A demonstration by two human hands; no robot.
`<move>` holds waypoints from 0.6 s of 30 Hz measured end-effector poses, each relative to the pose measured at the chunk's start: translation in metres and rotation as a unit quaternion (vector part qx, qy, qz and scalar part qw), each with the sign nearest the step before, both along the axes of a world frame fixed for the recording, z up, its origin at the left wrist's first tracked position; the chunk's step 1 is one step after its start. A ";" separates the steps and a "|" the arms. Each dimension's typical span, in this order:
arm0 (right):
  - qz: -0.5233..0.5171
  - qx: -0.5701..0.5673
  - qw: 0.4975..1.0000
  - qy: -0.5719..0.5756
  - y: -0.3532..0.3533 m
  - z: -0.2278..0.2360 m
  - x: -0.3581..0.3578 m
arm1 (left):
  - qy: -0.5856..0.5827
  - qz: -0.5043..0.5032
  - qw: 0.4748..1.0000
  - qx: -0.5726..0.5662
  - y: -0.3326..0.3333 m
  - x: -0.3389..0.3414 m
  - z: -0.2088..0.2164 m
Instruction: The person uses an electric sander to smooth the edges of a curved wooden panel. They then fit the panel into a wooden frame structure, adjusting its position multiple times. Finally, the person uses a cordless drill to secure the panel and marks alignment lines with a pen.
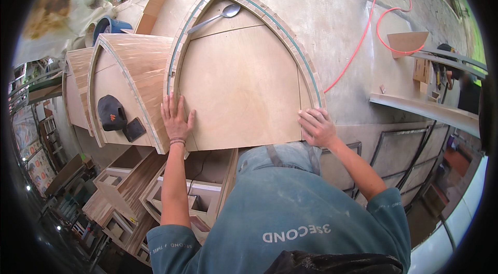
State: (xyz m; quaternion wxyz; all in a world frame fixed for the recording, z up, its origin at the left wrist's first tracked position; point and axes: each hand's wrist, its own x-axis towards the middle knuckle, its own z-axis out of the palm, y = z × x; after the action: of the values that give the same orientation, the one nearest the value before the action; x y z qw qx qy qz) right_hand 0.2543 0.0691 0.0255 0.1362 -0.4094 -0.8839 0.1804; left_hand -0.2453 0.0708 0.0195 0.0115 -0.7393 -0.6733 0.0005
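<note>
Inside the arched frame (306,60) lies a spoon (231,11).

head view | left fisheye, head-worn | faces down | hands (177,120) near, mid-frame

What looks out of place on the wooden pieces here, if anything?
The metal spoon looks odd: it lies inside the pointed end of the arched wooden piece, tableware amid woodwork. A dark cap also rests on the neighbouring piece.
</note>
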 end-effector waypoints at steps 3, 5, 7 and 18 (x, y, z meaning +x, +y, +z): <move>0.005 0.004 1.000 -0.008 0.003 0.002 0.000 | 0.001 0.000 1.000 -0.002 0.001 0.000 -0.004; 0.003 -0.002 1.000 -0.006 0.003 0.001 0.000 | 0.001 0.000 1.000 -0.002 0.002 -0.001 -0.005; 0.003 -0.005 1.000 -0.012 0.003 0.000 0.001 | 0.000 -0.002 1.000 -0.003 0.004 -0.002 -0.007; 0.014 0.004 0.999 -0.052 0.006 -0.005 0.000 | 0.004 0.005 1.000 -0.007 0.007 -0.007 -0.010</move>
State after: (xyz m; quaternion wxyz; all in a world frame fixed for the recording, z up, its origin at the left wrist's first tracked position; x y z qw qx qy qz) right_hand 0.2542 0.0750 0.0207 0.0896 -0.4055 -0.8960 0.1569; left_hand -0.2528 0.0775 0.0092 0.0094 -0.7359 -0.6770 0.0084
